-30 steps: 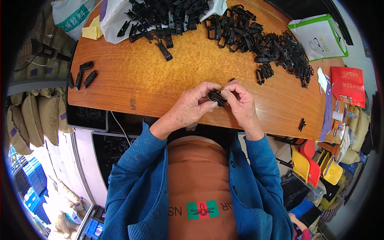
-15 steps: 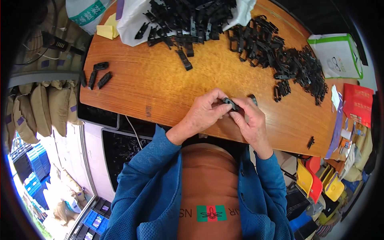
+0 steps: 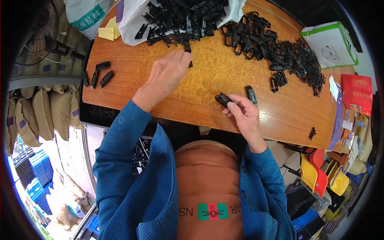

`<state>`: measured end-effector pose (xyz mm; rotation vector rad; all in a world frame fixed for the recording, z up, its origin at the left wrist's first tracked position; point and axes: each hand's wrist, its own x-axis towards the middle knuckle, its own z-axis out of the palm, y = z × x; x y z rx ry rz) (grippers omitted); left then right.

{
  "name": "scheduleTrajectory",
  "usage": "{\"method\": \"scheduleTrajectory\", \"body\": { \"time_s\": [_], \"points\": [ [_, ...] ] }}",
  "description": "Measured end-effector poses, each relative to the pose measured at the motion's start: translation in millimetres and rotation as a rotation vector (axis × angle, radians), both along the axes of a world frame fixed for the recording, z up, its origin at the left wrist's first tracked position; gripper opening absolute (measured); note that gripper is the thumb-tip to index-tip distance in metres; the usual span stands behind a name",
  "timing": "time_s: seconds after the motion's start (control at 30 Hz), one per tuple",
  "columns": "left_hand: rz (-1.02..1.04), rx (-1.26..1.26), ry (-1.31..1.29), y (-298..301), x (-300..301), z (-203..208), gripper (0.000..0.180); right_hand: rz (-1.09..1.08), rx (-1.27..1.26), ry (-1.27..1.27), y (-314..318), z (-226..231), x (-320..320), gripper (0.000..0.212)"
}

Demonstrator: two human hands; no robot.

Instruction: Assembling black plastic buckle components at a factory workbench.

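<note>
currently, the right hand is pinching a black clip between its thumb and bent fingers, and the clip is jutting out to the left over the near part of the brown wooden table. the left hand is reaching farther across, its fingers curling down at a loose black piece in front of the white bag (the fingertips are hiding under the knuckles, so i cannot tell whether they are gripping it). a heap of black clips is spilling from the bag's mouth. just beyond the right hand, a second clip is lying on the tabletop. off to the left, 4 dark clips are resting close together, well apart from both hands. toward the far right, a pile of black parts is spreading toward a white and green bag, and 1 small black part is lying near the right edge.
</note>
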<state>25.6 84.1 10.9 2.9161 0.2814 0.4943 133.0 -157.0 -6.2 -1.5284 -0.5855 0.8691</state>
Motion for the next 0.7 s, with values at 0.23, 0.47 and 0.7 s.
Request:
{"method": "scheduleTrajectory", "body": {
  "time_s": [0.23,0.47,0.7],
  "points": [
    [0.130,-1.348,-0.136,-60,-9,-13,0.019,-0.085,0.093,0.170,10,3,-13,0.022],
    [0.153,-1.501,-0.262,-95,-11,-10,0.032,-0.098,0.071,0.066,5,8,-19,0.019],
    [0.101,-1.447,-0.302,-102,-14,-7,0.029,-0.144,0.112,0.045,-2,10,-20,0.017]
  ]
}}
